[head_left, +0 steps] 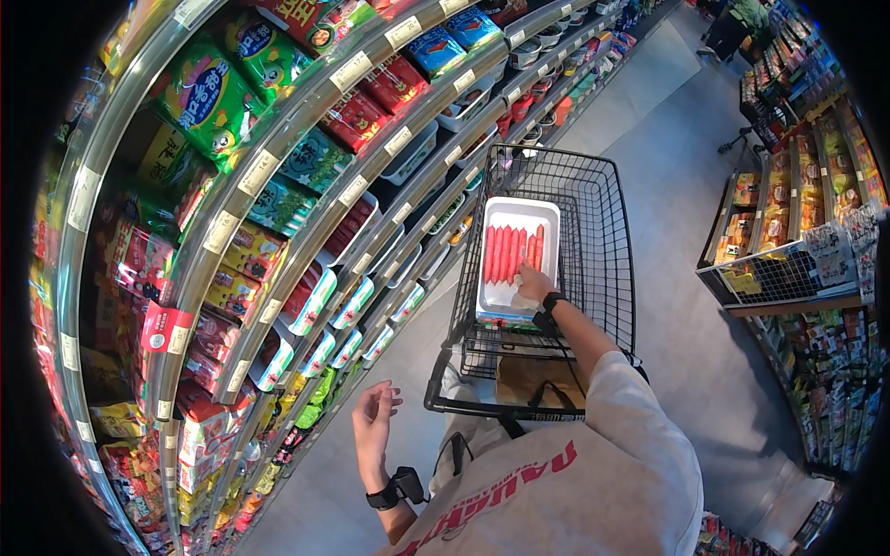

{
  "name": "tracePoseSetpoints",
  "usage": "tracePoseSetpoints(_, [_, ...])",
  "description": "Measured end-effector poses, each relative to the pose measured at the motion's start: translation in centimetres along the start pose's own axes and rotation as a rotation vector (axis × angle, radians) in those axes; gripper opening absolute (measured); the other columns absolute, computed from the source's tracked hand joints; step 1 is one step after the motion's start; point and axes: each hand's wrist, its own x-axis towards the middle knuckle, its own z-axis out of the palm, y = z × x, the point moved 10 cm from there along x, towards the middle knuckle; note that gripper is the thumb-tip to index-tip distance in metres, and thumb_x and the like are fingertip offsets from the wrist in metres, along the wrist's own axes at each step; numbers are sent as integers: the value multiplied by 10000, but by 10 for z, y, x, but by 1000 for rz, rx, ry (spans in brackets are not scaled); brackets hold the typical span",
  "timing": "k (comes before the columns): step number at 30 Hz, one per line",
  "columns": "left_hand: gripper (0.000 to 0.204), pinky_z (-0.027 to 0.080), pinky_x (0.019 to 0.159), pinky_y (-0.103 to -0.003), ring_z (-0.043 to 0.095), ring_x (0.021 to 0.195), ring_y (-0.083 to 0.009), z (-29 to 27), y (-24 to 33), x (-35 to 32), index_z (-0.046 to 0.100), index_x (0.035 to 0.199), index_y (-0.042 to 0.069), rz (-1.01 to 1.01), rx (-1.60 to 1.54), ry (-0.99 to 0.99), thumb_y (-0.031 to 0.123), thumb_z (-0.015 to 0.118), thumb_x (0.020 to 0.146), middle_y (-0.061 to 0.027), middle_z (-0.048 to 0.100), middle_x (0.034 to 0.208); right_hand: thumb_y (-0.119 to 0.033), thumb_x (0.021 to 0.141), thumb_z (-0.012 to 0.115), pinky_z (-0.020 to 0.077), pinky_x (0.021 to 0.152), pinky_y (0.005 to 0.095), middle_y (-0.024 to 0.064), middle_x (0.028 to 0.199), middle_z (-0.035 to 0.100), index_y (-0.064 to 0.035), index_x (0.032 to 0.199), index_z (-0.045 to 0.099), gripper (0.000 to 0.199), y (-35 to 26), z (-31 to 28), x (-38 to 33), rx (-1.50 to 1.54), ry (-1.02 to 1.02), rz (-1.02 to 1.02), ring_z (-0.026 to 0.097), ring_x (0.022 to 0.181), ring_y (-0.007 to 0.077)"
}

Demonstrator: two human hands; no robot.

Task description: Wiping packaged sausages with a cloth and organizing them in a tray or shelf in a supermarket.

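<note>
A white plastic tray [491, 295] sits inside the black wire shopping cart [619, 241]. Several red-wrapped sausages [505, 252] lie side by side in its middle. Reaching into the tray, my right hand [532, 285] has its fingers closed at the lower end of a sausage on the right side of the row. That hand partly covers the grip. My left hand [375, 413] hangs outside the cart, left of its handle, near the lower shelves. It is empty, with fingers loosely bent and apart.
Tiered shelves [352, 69] curve along the left, with green snack bags [206, 97], red packets [357, 120] and white bins [408, 153]. A brown bag [533, 382] lies at the cart's near end. Across the aisle floor [691, 241] stands a display of yellow-orange packs [783, 204].
</note>
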Motion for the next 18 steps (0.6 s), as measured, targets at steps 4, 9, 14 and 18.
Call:
tracePoseSetpoints(4, [335,500,782,-293,672,898,-164,2,-1,1,623,1198,16,3,-2,1,284,600,999,-83,701,1019,-109,771,594,505,939,454,265,1469,409,18,1291,486,546,4,-15,-4,-32,-73,178,597,1142,394])
tracePoseSetpoints(9, [351,502,791,-297,671,903,-167,5,1,2,626,1194,22,14,13,-10,311,595,999,-77,699,1017,-189,788,644,535,854,511,230,1283,539,10,1152,552,425,13,-8,-2,-51,-24,83,655,982,428])
tracePoseSetpoints(14, [372,500,793,-296,669,901,-166,5,4,0,627,1193,29,27,26,-9,343,592,999,-66,695,1009,-196,793,648,539,861,498,235,1313,528,17,1168,551,442,11,-5,1,-24,-11,77,657,982,423])
tracePoseSetpoints(18, [328,502,791,-296,667,908,-165,8,6,2,623,1197,16,10,13,-17,277,596,1001,-90,703,1017,-208,788,663,549,848,484,236,1299,544,35,1162,560,458,15,-9,3,-82,128,25,663,978,407])
